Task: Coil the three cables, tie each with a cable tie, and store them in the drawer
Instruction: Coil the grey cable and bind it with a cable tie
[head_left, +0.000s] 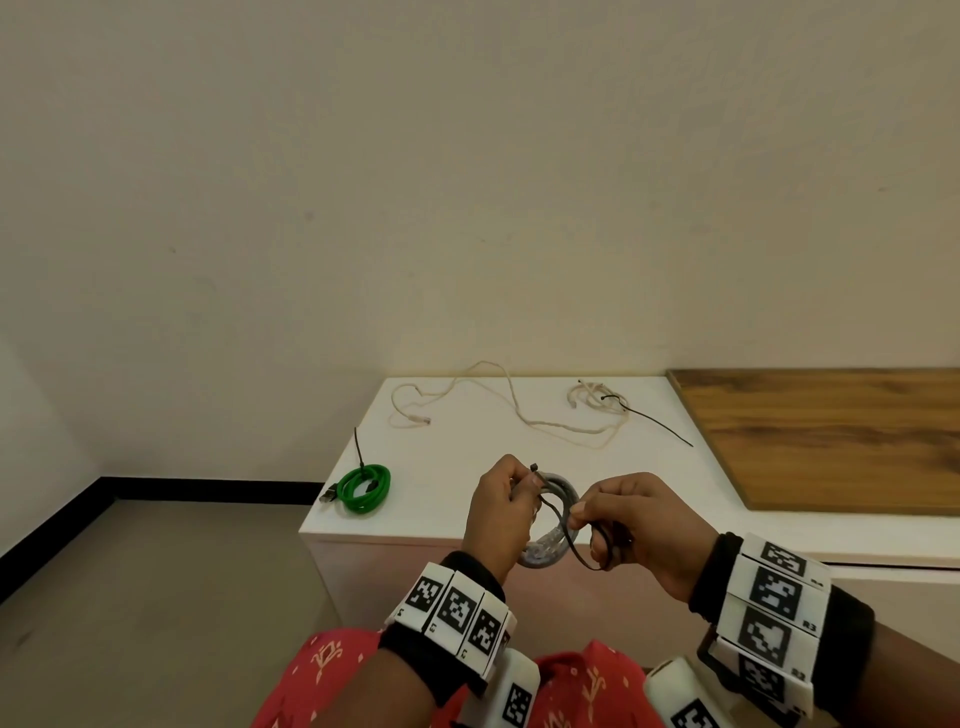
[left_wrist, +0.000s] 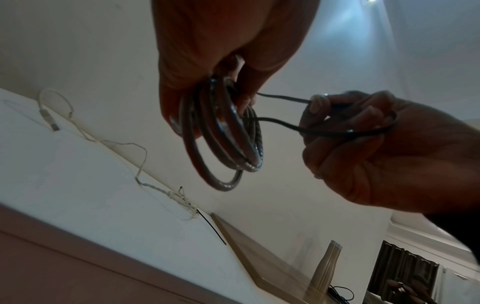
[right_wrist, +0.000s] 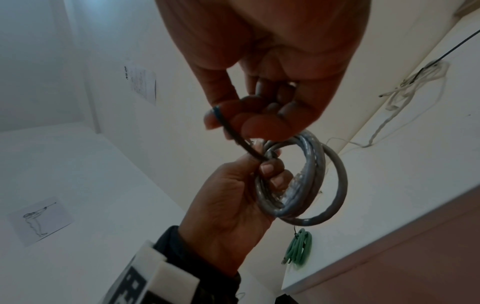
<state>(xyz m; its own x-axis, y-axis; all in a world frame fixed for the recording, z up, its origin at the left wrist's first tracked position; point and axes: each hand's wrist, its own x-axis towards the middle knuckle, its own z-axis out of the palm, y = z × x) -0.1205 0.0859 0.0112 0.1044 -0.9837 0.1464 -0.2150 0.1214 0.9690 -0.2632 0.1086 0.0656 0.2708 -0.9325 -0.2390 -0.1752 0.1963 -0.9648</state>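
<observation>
Tying the second coil: the left hand (head_left: 498, 506) grips the coiled grey round-jacket cable (head_left: 558, 525) at its upper-left edge, lower centre of the head view, held in the air just in front of the white cabinet surface (head_left: 467, 452) and not resting on it. The right hand (head_left: 639, 525) has its fingers (right_wrist: 262, 123) curled round a thin black plastic cable tie (head_left: 576, 545); thumb and forefinger pinch the strap, which runs from the left hand's grip point through the coil and loops back into the right palm. In the left wrist view two strands of the strap span the gap between the hands. The tie head seems to sit at the left thumb, but I cannot tell whether the tail is threaded through it yet. Done already, by the look of it: the green coiled cable (head_left: 363, 488) lies at left of centre on the surface with a black tie tail sticking up from it. Not done: the long cream-white braided cable (head_left: 519, 415) lies loose along the back of the surface, with a spare black cable tie (head_left: 654, 421) lying across its bunched right end. No open drawer shows. A wooden board (head_left: 831, 436) sits at the right. Next move, my read: feed the tail into the head, then pull snug while the left hand keeps the turns bunched. Risk: one turn hangs looser than the rest and could be left outside the strap.
</observation>
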